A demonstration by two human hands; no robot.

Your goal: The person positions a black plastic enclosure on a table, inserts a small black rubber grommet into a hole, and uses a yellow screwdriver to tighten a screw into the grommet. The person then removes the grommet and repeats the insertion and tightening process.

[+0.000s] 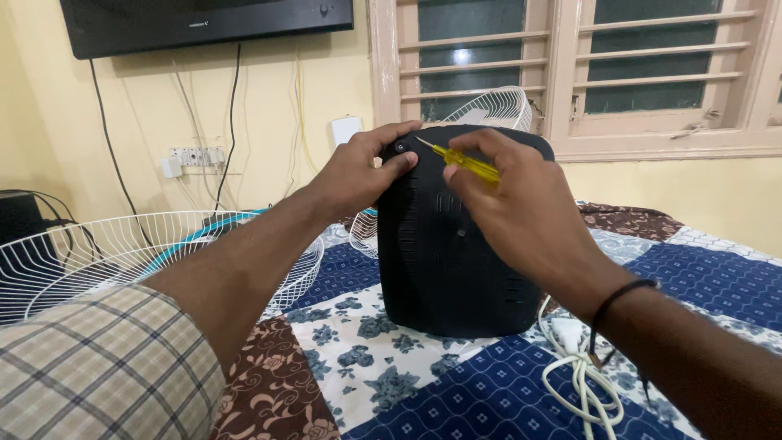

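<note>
A black plastic fan housing (452, 261) stands upright on a patchwork bedspread (423, 383). My left hand (362, 171) grips its top left corner, thumb beside a small screw hole. My right hand (513, 204) holds a yellow-handled screwdriver (468, 163), its metal tip angled toward that upper left corner of the housing. A dark band circles my right wrist.
A white wire fan guard (98, 257) with a teal rim lies at the left on the bed. Another white guard (497, 106) leans behind the housing. A coiled white power cord (582, 375) lies at the right. Wall, socket strip, window and screen are behind.
</note>
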